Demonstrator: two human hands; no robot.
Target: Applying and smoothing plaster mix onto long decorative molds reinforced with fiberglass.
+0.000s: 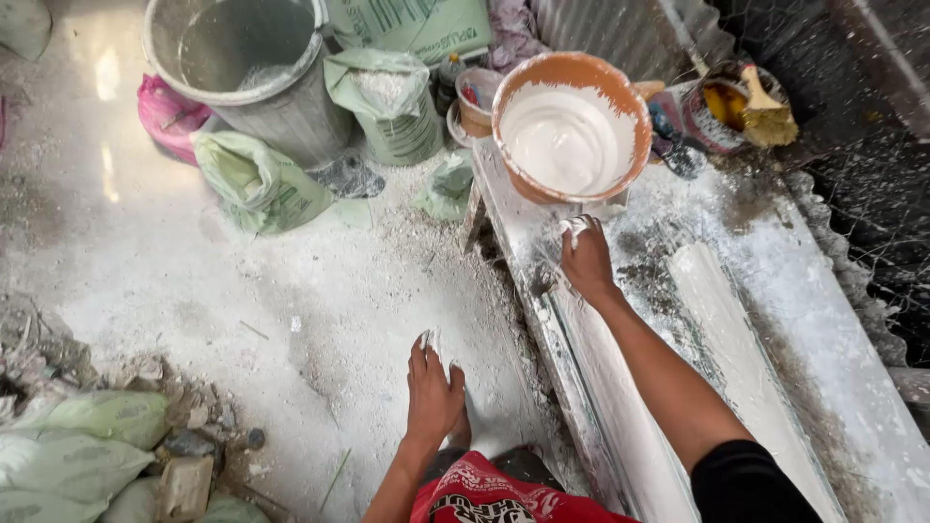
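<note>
**Smoothing wet plaster along a long bench mould**

Reaching forward, you are pressing your right hand (586, 260) onto the top end of the long white moulding (601, 387) that is lying along the bench (823, 291), just below the orange bowl of white plaster (570, 126). The fingers are curling loosely around a small white lump, wet plaster or a rag, too smeared to tell which, so this grip is part closed on that lump and touching the mould's upper end. Your left hand (433, 387) is hanging off the bench above the dusty floor (194, 281), fingers straight and together, tips whitened, holding nothing.

To be doing this step well, you are likely wanting to keep the right palm low and flat, drawing evenly along the trough so the coat is staying level, and refilling from the bowl while it is near. Bracing the free hand on the bench edge would probably be steadying the stroke.

A second white strip (727, 329) is lying parallel on the bench, further right. Around the floor, a grey bucket (252, 68), green sacks (262, 184) and a pink bag (170, 111) are standing beside the bench's far end; a brush (765, 111) is resting in a pot beyond the bowl.
</note>
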